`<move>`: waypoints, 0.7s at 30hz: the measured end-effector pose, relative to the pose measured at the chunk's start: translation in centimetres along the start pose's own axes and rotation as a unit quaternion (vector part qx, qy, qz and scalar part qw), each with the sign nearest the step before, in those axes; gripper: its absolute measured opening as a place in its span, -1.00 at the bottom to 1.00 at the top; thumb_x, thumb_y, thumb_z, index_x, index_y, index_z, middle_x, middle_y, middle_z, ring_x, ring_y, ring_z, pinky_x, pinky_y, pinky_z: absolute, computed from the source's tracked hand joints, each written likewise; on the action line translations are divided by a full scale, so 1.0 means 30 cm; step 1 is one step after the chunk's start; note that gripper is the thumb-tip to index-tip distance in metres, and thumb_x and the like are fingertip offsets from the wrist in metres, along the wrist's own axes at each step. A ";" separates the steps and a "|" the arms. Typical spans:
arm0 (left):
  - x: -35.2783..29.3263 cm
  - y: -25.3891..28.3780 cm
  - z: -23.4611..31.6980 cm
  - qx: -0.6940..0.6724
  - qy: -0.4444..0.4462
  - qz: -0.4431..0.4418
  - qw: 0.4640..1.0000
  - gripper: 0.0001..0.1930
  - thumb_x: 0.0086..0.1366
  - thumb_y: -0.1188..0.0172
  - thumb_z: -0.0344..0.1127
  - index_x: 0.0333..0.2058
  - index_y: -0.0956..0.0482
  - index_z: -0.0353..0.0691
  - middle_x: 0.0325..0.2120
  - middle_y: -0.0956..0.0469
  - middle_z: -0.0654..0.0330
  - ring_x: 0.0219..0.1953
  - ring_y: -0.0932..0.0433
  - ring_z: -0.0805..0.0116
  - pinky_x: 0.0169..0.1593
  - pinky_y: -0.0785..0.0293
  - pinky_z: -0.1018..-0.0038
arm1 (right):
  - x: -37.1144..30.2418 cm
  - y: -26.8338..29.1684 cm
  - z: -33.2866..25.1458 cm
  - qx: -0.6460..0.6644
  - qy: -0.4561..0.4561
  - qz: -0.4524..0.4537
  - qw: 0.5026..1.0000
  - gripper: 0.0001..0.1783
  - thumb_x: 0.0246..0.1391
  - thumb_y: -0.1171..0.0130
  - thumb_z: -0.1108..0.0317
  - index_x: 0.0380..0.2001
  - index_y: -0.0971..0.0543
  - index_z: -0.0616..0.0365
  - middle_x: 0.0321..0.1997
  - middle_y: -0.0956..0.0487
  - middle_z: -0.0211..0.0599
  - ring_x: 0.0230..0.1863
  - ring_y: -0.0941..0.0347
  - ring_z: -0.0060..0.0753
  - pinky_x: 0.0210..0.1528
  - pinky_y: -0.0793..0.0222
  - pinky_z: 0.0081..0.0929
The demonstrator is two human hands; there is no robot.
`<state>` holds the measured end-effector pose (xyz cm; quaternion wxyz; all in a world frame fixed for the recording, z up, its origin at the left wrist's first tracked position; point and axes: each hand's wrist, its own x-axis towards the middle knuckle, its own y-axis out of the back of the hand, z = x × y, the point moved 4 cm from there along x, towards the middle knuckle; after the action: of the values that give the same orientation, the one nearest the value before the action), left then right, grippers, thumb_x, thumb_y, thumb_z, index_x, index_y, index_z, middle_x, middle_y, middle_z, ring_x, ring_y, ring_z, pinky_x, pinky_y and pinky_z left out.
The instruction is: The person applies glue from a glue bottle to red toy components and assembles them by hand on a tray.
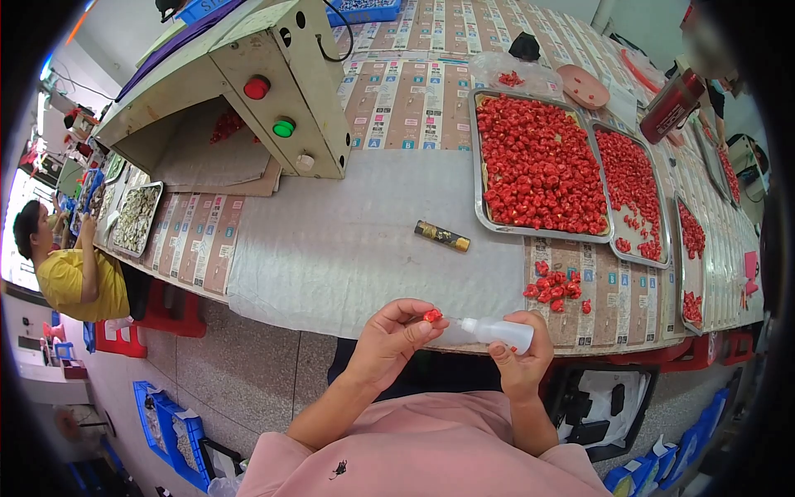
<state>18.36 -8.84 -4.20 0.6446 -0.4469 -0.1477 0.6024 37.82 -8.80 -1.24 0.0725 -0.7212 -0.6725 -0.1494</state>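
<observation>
My left hand (389, 344) is closed, with a small glossy red piece (432, 316) pinched between thumb and fingers. In my right hand (525, 360) lies a small white translucent squeeze bottle (512, 334), tilted on its side. Its thin nozzle points left at the red piece, and I cannot tell whether the tip touches it. Both hands are in front of the table's near edge. Beyond them, a black and gold tube (442, 236) rests on the pale sheet (348, 224). Several loose red pieces (553, 287) are scattered to the right.
A large metal tray (485, 217) heaped with red pieces stands at the right, beside a second tray (642, 255). A beige machine (315, 99) with red and green buttons fills the left. A dark red flask (672, 106) stands far right. A person in yellow (74, 277) sits left.
</observation>
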 end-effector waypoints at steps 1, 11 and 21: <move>0.000 0.001 0.000 0.000 0.000 0.001 1.000 -0.76 0.16 -0.16 -0.55 -0.17 -0.45 -0.30 -0.24 -0.51 0.15 -0.14 -0.54 0.29 0.00 -0.50 0.47 | -0.001 -0.001 0.004 0.004 -0.008 -0.002 1.000 -0.48 -0.13 -0.38 0.12 -0.26 -0.43 0.30 -0.37 -0.35 -0.34 -0.41 -0.28 -0.57 -0.38 -0.20 -0.67; -0.009 0.003 0.009 0.006 0.009 -0.003 1.000 -0.79 0.23 -0.10 -0.49 -0.14 -0.46 -0.29 -0.24 -0.54 0.15 -0.14 -0.56 0.27 -0.02 -0.50 0.44 | -0.005 -0.002 0.051 0.096 -0.099 0.044 0.989 -0.54 -0.08 -0.35 0.17 -0.24 -0.42 0.25 -0.30 -0.39 -0.43 -0.36 -0.30 -0.66 -0.33 -0.25 -0.70; -0.059 0.012 0.010 -0.061 0.043 -0.051 0.996 -0.76 0.30 -0.05 -0.36 -0.10 -0.44 -0.33 -0.24 -0.55 0.12 -0.18 -0.57 0.30 -0.04 -0.51 0.44 | 0.125 -0.146 0.056 -0.074 -0.017 -0.100 0.992 -0.63 -0.02 -0.26 0.37 -0.15 -0.41 0.25 -0.25 -0.43 -0.38 -0.21 -0.36 -0.56 -0.16 -0.29 -0.61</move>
<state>17.49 -10.37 -3.70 0.6519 -0.5032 -0.1791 0.5383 33.86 -4.34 -2.09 -0.0077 -0.6565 -0.7293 -0.1926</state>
